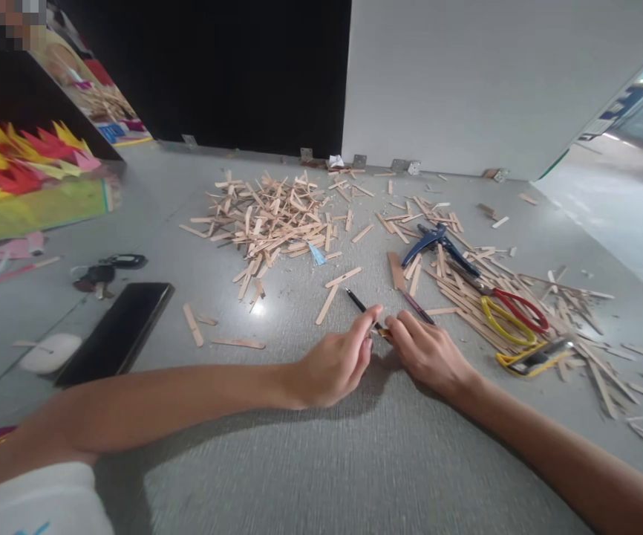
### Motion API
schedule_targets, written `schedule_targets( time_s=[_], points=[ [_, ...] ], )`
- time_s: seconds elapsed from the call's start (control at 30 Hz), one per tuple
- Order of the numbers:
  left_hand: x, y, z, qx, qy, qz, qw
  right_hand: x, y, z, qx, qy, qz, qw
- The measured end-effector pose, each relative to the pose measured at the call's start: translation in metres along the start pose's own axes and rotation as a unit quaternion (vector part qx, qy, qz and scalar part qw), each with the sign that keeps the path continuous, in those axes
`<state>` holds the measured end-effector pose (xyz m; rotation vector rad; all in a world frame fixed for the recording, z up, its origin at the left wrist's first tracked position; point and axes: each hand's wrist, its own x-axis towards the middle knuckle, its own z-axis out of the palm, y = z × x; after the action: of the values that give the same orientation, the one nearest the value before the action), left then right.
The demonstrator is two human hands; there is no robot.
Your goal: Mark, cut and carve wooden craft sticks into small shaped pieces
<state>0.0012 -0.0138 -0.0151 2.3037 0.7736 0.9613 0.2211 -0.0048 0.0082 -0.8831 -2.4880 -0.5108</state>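
Your left hand [335, 364] and right hand [430, 353] meet on the counter [310, 461], both grips pinching a pencil [361, 305] whose near end your fingers hide; its long axis runs from between your fingertips up and leftward, dark tip pointing away from you

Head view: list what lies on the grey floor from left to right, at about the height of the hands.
White computer mouse → black phone → loose wooden stick → left hand, fingers on a dark pencil → right hand → yellow-handled scissors → yellow utility knife.
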Motion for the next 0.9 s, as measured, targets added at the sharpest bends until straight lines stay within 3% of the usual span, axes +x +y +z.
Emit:
schedule_targets(
  time_s=[0.13,0.23,0.4,0.6,0.73,0.9],
  points=[
    [0.001,-0.002,0.001,-0.03,-0.001,-0.04,0.999,0.003,-0.004,-0.014,-0.067,-0.044,-0.004,0.997],
    [0.002,-0.004,0.001,-0.068,0.002,-0.032,0.997,0.006,-0.014,-0.029,-0.162,-0.071,0.021,0.984],
    [0.004,-0.004,-0.001,-0.134,-0.045,-0.066,0.988,0.014,-0.03,-0.047,-0.23,-0.127,0.032,0.964],
    [0.005,0.003,-0.002,-0.157,-0.094,-0.137,0.973,0.019,-0.041,-0.054,-0.226,-0.156,0.019,0.962],
    [0.002,0.005,0.001,-0.171,-0.122,-0.137,0.968,0.015,-0.051,-0.055,-0.231,-0.179,0.053,0.955],
    [0.002,0.001,0.004,-0.155,-0.114,-0.149,0.97,0.022,-0.036,-0.04,-0.161,-0.283,0.053,0.944]
  ],
)
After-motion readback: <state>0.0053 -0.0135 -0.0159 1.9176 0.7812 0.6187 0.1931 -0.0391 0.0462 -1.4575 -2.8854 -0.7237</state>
